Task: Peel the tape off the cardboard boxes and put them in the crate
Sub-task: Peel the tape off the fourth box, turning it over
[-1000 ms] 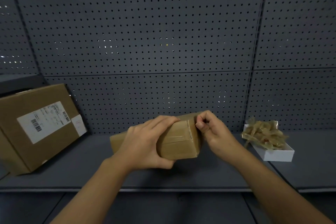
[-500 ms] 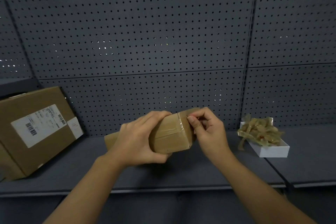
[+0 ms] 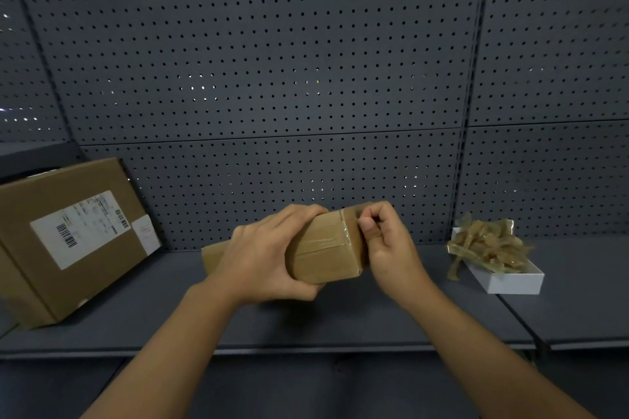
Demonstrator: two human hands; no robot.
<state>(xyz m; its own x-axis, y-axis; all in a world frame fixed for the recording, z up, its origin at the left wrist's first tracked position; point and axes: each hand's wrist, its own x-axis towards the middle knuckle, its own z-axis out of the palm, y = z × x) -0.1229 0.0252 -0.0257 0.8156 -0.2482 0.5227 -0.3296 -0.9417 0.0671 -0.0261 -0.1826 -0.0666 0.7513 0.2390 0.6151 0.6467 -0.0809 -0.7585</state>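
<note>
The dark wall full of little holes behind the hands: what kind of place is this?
Probably a stockroom or packing area. The perforated metal back panel and grey shelf are storage shelving, a large cardboard box bears a barcoded shipping label, and a white tray holds peeled tape strips.

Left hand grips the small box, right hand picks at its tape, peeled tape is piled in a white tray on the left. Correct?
Not quite. The head view shows the white tray of peeled tape on the right, not the left. Left hand gripping the small box and right hand at its tape are correct.
</note>
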